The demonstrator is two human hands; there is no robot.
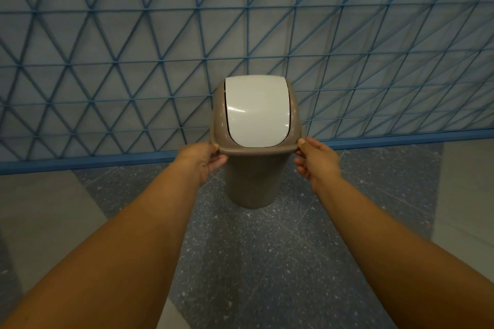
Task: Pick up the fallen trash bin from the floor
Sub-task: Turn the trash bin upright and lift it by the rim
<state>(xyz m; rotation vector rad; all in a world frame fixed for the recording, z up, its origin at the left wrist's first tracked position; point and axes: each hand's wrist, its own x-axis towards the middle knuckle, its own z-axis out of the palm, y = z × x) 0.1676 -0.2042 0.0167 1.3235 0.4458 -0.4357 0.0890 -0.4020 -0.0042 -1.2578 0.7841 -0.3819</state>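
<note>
Currently the trash bin (252, 176) stands upright, or very nearly so, in front of a wall panel (107, 48) covered with a blue triangular lattice, its tapered taupe body pointing down toward the speckled floor (267, 262). Whether the base rests on the floor or hangs just above it cannot be told from this view. The left hand (203, 159) pinches the left end of the lid rim, thumb on top and fingers curled beneath; the right hand (314, 160) does the same at the right end, so both hands are clamped on the rim of the bin and neither is open. The white swing flap (256, 112) sits closed in the domed lid and faces the camera. The step in hand appears to be the setting-down and squaring of the bin. To do it well, keep the two grips level with each other so that the body does not swing sideways. Lower the base flat, not on one edge, because the narrow foot and wide top make the bin prone to tipping. Hold by the rim only lightly: the lid may be a separate push-fit part and could lift off the body under a hard pull. Keep thumbs off the flap, which is likely to pivot inward. Release both hands together once the base is seated.
</note>
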